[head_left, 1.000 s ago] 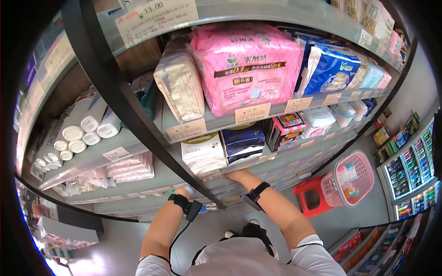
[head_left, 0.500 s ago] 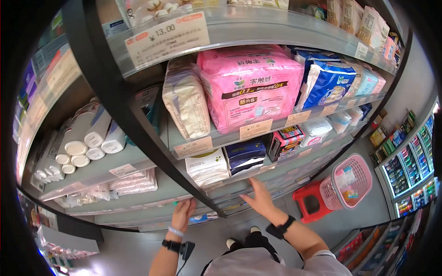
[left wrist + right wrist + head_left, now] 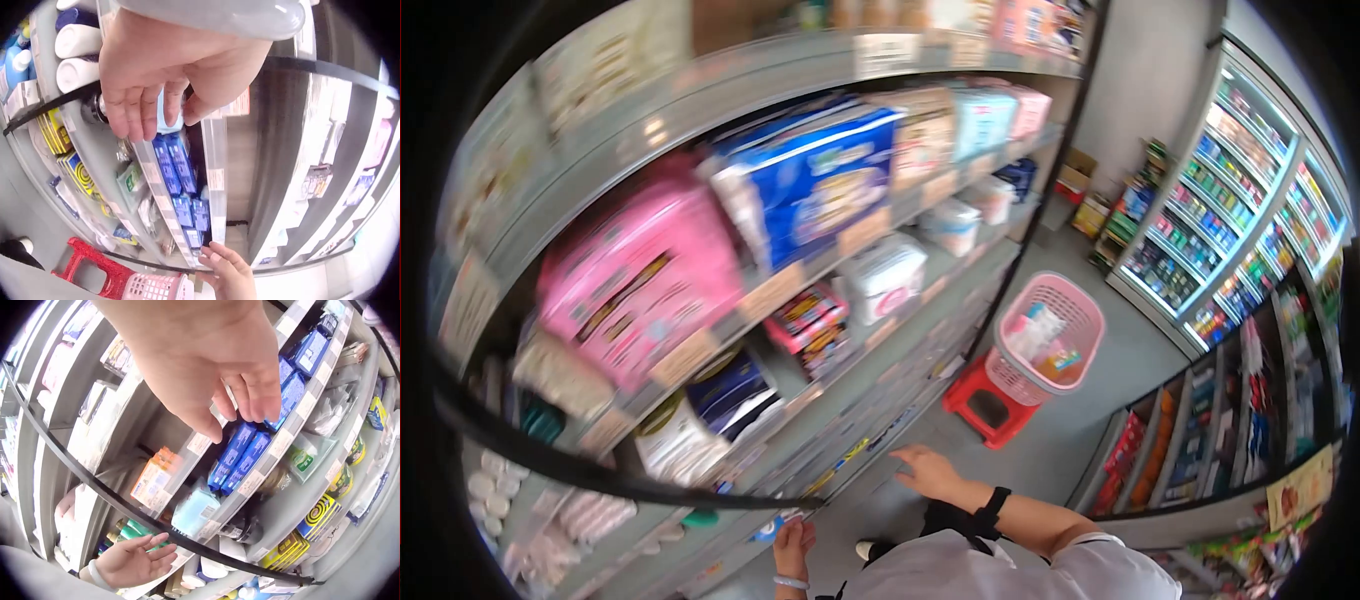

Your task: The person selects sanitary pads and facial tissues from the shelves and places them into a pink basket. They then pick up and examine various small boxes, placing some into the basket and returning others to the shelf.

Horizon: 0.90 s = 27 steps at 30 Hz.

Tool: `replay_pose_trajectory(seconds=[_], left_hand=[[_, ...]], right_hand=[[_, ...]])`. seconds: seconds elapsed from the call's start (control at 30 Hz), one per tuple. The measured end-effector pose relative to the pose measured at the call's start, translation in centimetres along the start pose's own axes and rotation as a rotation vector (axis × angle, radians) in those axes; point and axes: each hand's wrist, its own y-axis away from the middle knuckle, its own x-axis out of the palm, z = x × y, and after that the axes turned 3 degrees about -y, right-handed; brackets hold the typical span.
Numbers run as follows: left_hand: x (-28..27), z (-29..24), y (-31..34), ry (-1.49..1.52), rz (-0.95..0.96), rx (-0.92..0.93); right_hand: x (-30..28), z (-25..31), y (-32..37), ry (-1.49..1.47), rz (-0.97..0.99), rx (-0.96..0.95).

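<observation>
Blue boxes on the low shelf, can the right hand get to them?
Probably yes. The right hand hovers open just in front of the blue boxes, and nothing stands between them.

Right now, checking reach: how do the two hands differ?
The left hand is at the lower shelf edge; the right hand hovers off it, over the floor. The left hand's wrist shows a pale bracelet, the right hand's a black strap. Both are open and empty.

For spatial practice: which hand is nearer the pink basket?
Right. The right hand is in the aisle short of the pink basket; the left hand is farther, at the shelves.
</observation>
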Motion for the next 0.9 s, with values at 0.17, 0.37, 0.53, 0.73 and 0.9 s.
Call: replay_pose_trajectory(seconds=[0.17, 0.37, 0.53, 0.73, 0.9], left_hand=[[6.9, -0.6, -2.3, -0.1, 0.051, -0.004], [16.9, 0.4, -5.1, -0.124, 0.075, -0.064], [26.1, -1.0, -6.0, -0.243, 0.054, -0.127], [32.5, -2.8, -6.5, -0.27, 0.056, -0.131], [34.3, -2.6, -7.1, -0.257, 0.055, -0.159]], right_hand=[[-6.7, -5.5, 0.6, 0.048, -0.012, 0.15], [-19.8, -19.6, 0.2, 0.172, -0.191, 0.481], [-24.7, -37.8, -1.6, 0.406, -0.232, 0.718], [-24.6, -45.4, -1.7, 0.689, 0.041, 0.652], [-24.2, -48.9, -1.6, 0.781, 0.336, 0.505]])
